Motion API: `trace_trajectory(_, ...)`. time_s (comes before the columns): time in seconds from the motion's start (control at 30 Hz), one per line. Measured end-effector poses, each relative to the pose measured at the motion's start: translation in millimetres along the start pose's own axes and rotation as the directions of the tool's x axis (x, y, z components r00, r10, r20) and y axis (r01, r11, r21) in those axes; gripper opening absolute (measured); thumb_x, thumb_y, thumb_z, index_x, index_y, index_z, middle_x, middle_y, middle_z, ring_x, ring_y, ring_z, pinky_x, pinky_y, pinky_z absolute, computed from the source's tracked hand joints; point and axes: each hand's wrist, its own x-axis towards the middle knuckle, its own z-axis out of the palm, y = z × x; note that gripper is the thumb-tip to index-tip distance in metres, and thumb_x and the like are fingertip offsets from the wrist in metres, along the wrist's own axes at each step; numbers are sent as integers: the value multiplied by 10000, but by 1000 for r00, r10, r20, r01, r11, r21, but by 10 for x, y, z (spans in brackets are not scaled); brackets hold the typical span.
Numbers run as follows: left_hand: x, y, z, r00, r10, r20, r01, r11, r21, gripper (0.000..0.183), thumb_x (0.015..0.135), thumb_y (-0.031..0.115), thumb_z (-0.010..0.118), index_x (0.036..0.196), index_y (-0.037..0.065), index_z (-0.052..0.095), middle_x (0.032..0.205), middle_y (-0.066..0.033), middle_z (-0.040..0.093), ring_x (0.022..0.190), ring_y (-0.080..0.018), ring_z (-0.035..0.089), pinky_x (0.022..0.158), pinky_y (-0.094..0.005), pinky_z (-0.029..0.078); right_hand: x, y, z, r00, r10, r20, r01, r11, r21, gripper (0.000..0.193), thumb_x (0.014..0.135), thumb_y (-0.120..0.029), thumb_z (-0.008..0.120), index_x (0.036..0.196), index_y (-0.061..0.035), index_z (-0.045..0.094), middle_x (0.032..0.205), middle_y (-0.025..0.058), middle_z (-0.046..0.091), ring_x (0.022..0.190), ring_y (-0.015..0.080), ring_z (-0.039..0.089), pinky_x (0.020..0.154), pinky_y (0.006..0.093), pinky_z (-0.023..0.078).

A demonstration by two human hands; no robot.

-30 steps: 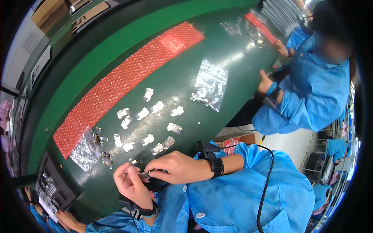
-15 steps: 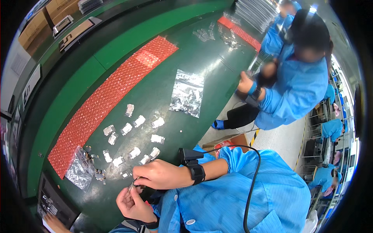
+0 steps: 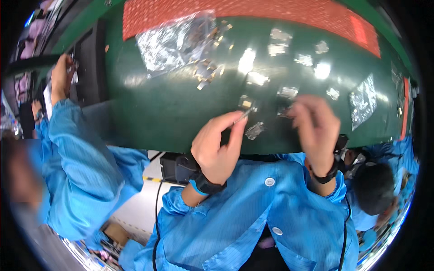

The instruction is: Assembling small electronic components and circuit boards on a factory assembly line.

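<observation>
My left hand [image 3: 216,147] pinches a thin metal piece [image 3: 242,116] between thumb and fingertips, above the bench's near edge. Its exact kind cannot be made out. Just beyond the fingertips lies a small flat part with a tan square [image 3: 246,104]. A small silvery part [image 3: 255,130] rests right of the left fingers. My right hand [image 3: 316,128] is smeared by motion, its fingers pointing left over the bench. Beside those fingers is a blurred dark part [image 3: 285,111]; whether they hold it is unclear. Another silvery part [image 3: 288,92] lies just beyond.
A clear bag [image 3: 176,43] lies near small gold-and-dark pieces [image 3: 208,72]. Red bubble wrap [image 3: 253,10] runs along the far side. A silvery bag [image 3: 363,103] lies at right. At left, a co-worker's hand [image 3: 62,77] reaches by a black tray [image 3: 90,63].
The view has swung toward the left and now faces the bench. My hands, together on a small metal piece before, are apart; the right has moved away to the right.
</observation>
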Motion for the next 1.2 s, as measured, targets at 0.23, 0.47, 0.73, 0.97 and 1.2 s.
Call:
trace_trajectory(0.23, 379, -256, -138, 984, 174, 47, -179, 905, 387, 141, 736, -29, 682, 853, 47, 660, 988, -93, 674, 1004, -307, 608, 931, -397, 424, 584, 151, -81, 988, -155, -17, 150, 975, -166, 30, 806, -11, 621, 796, -9, 593, 815, 66, 590, 789, 194, 532, 713, 291, 411)
trace_trajectory(0.47, 327, -129, -70, 940, 205, 272, -317, 817, 482, 307, 615, 155, 770, 915, 170, 703, 1050, 25, 607, 965, -216, 500, 890, -377, 339, 724, 278, -67, 901, -428, 69, 374, 689, -621, 294, 808, -132, 637, 1101, -109, 620, 1095, 84, 577, 1067, 247, 473, 952, 346, 297)
trace_trajectory(0.73, 390, -107, -11, 891, 235, 389, -413, 776, 477, 313, 589, 143, 765, 886, 151, 669, 1007, 52, 592, 949, -167, 507, 825, -331, 305, 652, 311, -119, 874, -420, -243, 312, 871, -380, 185, 807, -66, 650, 990, -45, 662, 1174, 114, 569, 1123, 224, 451, 968, 339, 316)
trace_trajectory(0.97, 330, -203, -92, 895, 367, 253, -441, 808, 391, 238, 605, 45, 745, 809, 141, 667, 913, 31, 636, 890, -194, 558, 818, -326, 339, 541, 155, -100, 848, -492, -197, 409, 844, -347, 181, 782, 33, 607, 946, -26, 655, 1167, 114, 572, 1131, 251, 467, 970, 353, 340)
trace_trajectory(1.2, 221, -180, -405, 977, 201, 67, -201, 777, 596, 243, 634, 79, 755, 864, 112, 684, 930, -21, 633, 908, -225, 539, 815, -340, 351, 268, -69, 68, 837, -513, 190, 545, 759, -357, 245, 664, 8, 674, 898, -59, 648, 1009, 76, 595, 1006, 287, 540, 869, 385, 399)
